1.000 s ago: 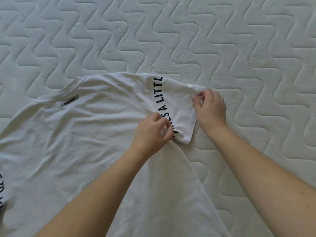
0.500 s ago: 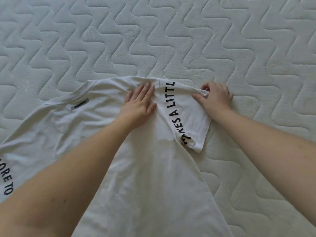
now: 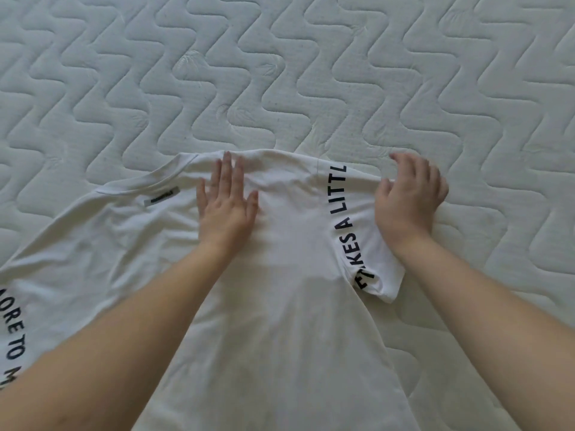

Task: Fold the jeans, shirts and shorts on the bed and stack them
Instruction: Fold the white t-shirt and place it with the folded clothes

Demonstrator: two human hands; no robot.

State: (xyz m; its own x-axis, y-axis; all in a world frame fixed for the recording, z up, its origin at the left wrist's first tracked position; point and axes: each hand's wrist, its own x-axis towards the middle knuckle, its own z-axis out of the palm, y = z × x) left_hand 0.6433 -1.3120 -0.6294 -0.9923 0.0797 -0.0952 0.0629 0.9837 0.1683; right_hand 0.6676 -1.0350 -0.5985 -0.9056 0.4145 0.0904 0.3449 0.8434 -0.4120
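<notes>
From the head view, you have the white shirt point(image 3: 289, 306) spread back-up on the quilted mattress point(image 3: 311, 73), its collar edge running roughly parallel to the far edge of the bed and its body stretching down toward you, so the long axis points from the collar straight back at your chest. Your left hand point(image 3: 228, 206) lies flat on the cloth just right of the neck label point(image 3: 161, 197), fingers straight and together, pressing the shoulder area down and holding nothing. Your right hand point(image 3: 410, 197) sits at the outer end of the right sleeve point(image 3: 357, 231), the one with the black lettering; its fingers are loosely curled over the sleeve's hem, and whether they actually pinch the fabric I cannot tell. That sleeve lies to the right of your flat hand, and the lettered band runs diagonally from the far edge back toward you. The coming fold, I judge, turns on this: the sleeve must travel leftward across the body, toward your pressing hand, and your right hand is the nearer one to carry it. The other lettered sleeve point(image 3: 14, 337) trails off at the left edge of view.
</notes>
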